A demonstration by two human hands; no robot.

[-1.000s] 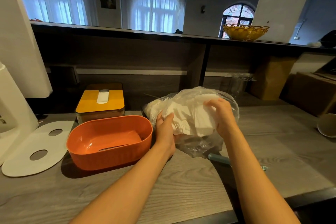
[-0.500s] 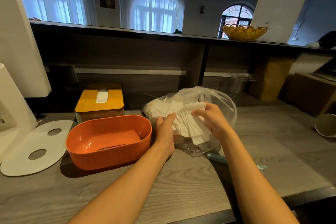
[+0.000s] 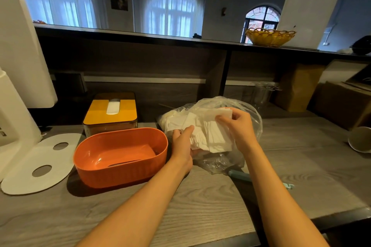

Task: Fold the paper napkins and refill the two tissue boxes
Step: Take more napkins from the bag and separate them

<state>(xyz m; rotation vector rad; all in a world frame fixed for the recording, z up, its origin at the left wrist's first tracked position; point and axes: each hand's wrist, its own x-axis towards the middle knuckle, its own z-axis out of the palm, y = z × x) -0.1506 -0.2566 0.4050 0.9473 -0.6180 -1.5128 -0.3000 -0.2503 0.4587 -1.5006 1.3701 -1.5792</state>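
A stack of white paper napkins (image 3: 208, 132) sticks out of a clear plastic bag (image 3: 249, 114) on the wooden counter. My left hand (image 3: 181, 144) grips the stack's lower left side, thumb on top. My right hand (image 3: 239, 126) pinches the top right edge of the upper napkins. An open orange oval tissue box (image 3: 120, 158) stands just left of my left hand, with little visible inside. Behind it sits a box with a yellow slotted lid (image 3: 111, 113), a white tissue showing in the slot.
A white oval lid with two holes (image 3: 40, 162) lies at the left by white appliances (image 3: 18, 62). A teal-handled tool (image 3: 261, 178) lies under my right forearm. A paper cup (image 3: 359, 140) lies on its side at the right; cardboard boxes (image 3: 341, 102) stand behind it.
My right hand shifted from the middle of the stack up to its top right edge, lifting the upper napkins. My left hand stayed on the stack's left side.
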